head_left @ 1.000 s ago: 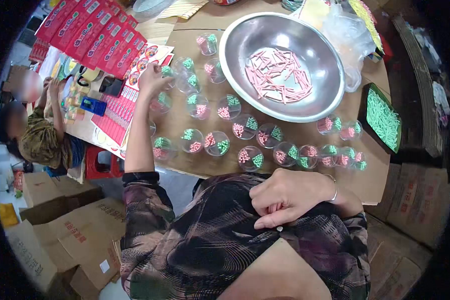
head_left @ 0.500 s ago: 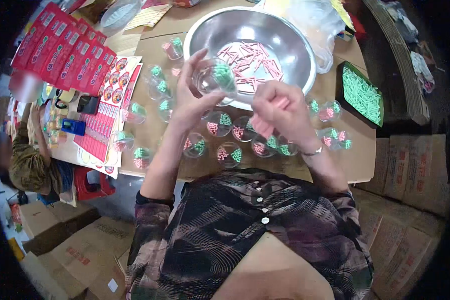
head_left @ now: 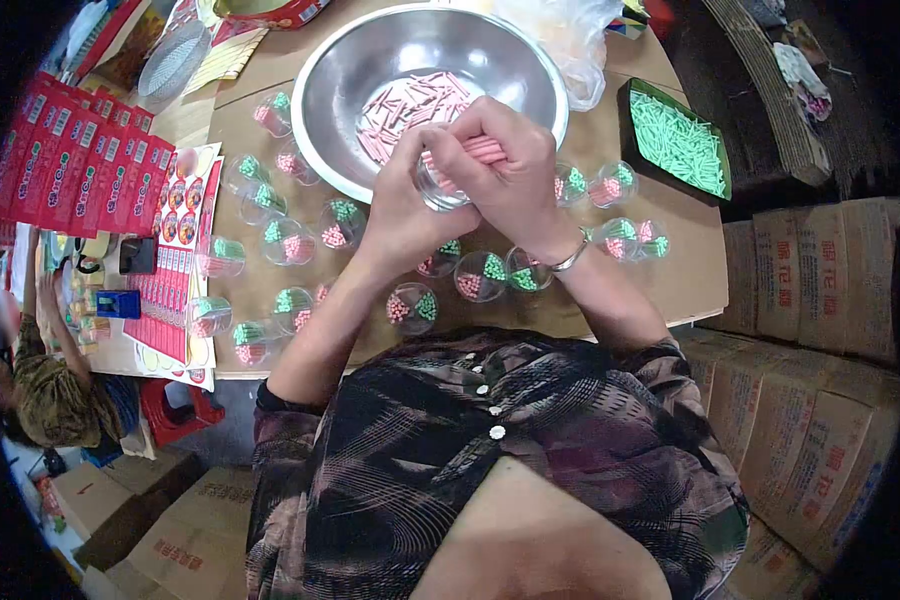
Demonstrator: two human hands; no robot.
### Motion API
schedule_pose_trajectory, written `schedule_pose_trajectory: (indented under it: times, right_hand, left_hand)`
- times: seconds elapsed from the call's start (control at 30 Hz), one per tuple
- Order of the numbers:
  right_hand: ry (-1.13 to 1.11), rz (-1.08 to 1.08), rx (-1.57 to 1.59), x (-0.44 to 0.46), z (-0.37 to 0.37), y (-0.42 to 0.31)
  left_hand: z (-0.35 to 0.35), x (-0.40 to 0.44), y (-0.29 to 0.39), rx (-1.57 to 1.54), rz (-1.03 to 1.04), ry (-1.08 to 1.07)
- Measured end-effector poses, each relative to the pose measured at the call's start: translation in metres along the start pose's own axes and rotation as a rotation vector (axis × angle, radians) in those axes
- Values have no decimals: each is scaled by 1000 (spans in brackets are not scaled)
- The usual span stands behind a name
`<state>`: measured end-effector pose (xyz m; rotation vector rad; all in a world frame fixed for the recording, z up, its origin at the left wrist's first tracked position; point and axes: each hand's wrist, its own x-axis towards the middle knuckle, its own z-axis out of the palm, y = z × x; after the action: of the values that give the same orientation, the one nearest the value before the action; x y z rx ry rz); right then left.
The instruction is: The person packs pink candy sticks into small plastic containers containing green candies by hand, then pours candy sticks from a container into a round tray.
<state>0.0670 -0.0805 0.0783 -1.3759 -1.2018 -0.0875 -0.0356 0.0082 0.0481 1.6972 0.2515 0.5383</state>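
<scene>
My left hand (head_left: 402, 208) is wrapped round a clear plastic cup (head_left: 442, 200) at the near rim of the steel bowl. Most of the cup is hidden by my fingers. Against the cup's top, my right hand (head_left: 520, 180) is closed on a bundle of pink sticks (head_left: 484, 150); whether their ends are inside the cup, I cannot tell. More pink sticks (head_left: 395, 112) lie in the steel bowl (head_left: 335, 95) just beyond. Around my forearms stand several clear cups with pink and green sticks, among them one filled cup (head_left: 412, 308) near the table's front edge.
A black tray (head_left: 638, 166) of green sticks (head_left: 682, 140) sits to the right, and a plastic bag (head_left: 570, 45) lies behind the bowl. Red printed packs (head_left: 75, 165) and sticker sheets (head_left: 175, 200) are at left, near another person (head_left: 65, 385). Cartons (head_left: 810, 285) stand at right.
My hands have come together: the right, with its pink sticks, has moved left onto the cup in my left hand. Green sticks showed in that cup before. The whole view has shifted.
</scene>
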Motion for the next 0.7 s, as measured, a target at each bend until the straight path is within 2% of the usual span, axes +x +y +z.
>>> schedule_pose_trajectory:
  times: [0.07,0.23,0.43,0.57,0.7]
  right_hand:
    - [19,-95,-84,-1,2,1]
    - [26,-165,-196,-6,-2,-1]
    - [2,-159,-198,-6,-8,-8]
    - [-126,-287,-274,-3,-13,-10]
    - [-102,-464,-301,-3,-11,-4]
  left_hand:
    - [1,-1,-2,50,65,26]
    - [5,0,-1,69,96,105]
    - [6,0,0,102,152,113]
    - [3,2,3,227,284,136]
    - [3,5,0,283,368,177]
